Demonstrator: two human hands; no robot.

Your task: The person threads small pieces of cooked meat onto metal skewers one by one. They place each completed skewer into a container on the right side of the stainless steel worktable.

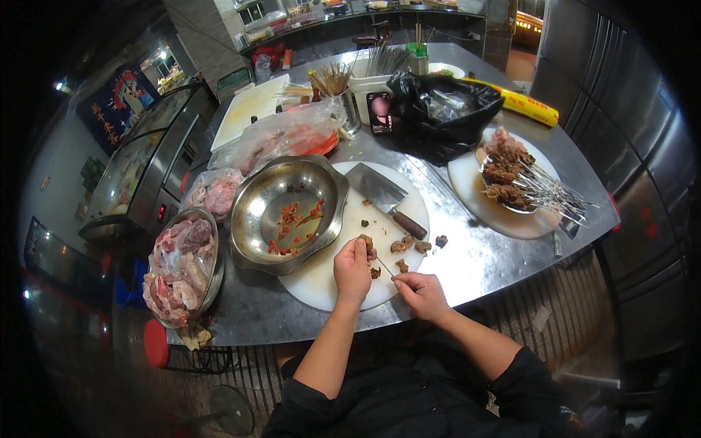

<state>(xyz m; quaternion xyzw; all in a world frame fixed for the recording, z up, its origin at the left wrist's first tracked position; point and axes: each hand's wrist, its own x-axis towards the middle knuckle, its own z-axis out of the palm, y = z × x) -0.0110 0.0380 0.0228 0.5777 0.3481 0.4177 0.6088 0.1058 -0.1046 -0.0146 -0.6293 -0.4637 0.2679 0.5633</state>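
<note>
My left hand point(353, 268) grips a chunk of browned meat point(366, 241) over the round white cutting board point(323, 290). My right hand point(424, 295) pinches a thin metal skewer point(385, 266) that runs up to the meat at my left fingers; how deep its tip sits is hidden. Several loose meat pieces point(402, 245) lie on the board to the right of my left hand. A cleaver point(378, 186) with a dark wooden handle point(409, 225) rests on the board's far side. The steel basin point(249, 235) beside it holds dried red chillies point(287, 219) and a leaf.
At right, loaded meat skewers point(506, 175) lie on a second round board point(465, 202). Raw meat fills a bowl point(216, 274) at the table's left edge. Behind stand a black plastic bag point(405, 131), a phone point(379, 113), bagged meat point(274, 142) and a can of bamboo sticks point(331, 79).
</note>
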